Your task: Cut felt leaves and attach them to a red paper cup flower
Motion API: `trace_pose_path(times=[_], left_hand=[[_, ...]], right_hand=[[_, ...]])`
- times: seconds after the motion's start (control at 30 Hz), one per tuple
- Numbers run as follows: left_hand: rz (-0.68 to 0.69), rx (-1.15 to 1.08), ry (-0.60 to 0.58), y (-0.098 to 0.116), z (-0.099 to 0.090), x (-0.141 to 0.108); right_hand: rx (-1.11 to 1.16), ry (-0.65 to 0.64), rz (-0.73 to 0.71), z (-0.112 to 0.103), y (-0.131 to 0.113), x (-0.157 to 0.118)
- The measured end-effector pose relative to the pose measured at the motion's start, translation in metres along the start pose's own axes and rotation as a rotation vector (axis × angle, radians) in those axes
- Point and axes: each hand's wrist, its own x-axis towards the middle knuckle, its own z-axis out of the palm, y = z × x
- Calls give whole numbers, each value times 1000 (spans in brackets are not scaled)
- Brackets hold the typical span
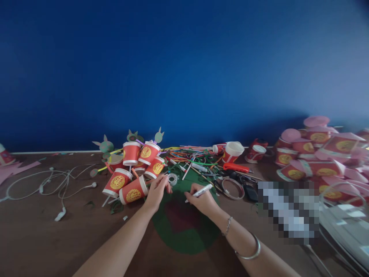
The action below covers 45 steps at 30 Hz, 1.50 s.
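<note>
My right hand (201, 201) grips a white marker pen (205, 189) over a dark green round sheet (187, 246). The pen's lower end points left and down. My left hand (158, 191) is held to the left above the sheet, its fingers bent close together; whatever they may hold is too small to make out. Just behind its fingertips lies a small clear roll of tape (172, 179). Close to this hand's left side, a red paper cup (133, 190) with a gold emblem lies on its side. A dark red patch (182, 216) shows on the green sheet.
More red cups (117, 182) with straws and rabbit-head cutouts are piled at left. Loose coloured straws (187, 154) lie along the blue wall. A red-handled tool (236, 167), a wide tape roll (233, 188) and pink-topped cups (319, 169) lie right. White earphones (60, 213) lie left.
</note>
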Motion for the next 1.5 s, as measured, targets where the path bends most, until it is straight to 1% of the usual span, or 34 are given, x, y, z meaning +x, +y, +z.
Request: trace_pose_path(times=[0.3, 0.43, 0.73, 0.87, 0.97, 1.03, 1.17, 1.23, 1.33, 1.5], left_hand=[[-8, 78, -7, 5, 1, -1], [0, 75, -9, 5, 0, 0], [15, 53, -9, 2, 0, -1], [16, 30, 1, 0, -1, -1], [1, -32, 5, -1, -1, -1], [-9, -75, 0, -2, -2, -1], [-23, -127, 1, -1, -2, -1], [-25, -142, 3, 0, -1, -1], [-24, -154, 4, 0, -1, -1], [-35, -129, 2, -1, -1, -1]], right_hand=[[9, -1, -9, 0, 1, 0], [7, -2, -24, 0, 2, 0], [29, -7, -5, 0, 2, 1], [133, 36, 58, -2, 0, 2], [203, 64, 121, -6, -2, 3], [198, 66, 125, -8, -4, 3], [133, 56, 64, -8, -6, 2], [119, 39, 64, -6, -6, 1], [128, 17, 85, -4, -5, 0], [100, 13, 70, -2, -2, 0]])
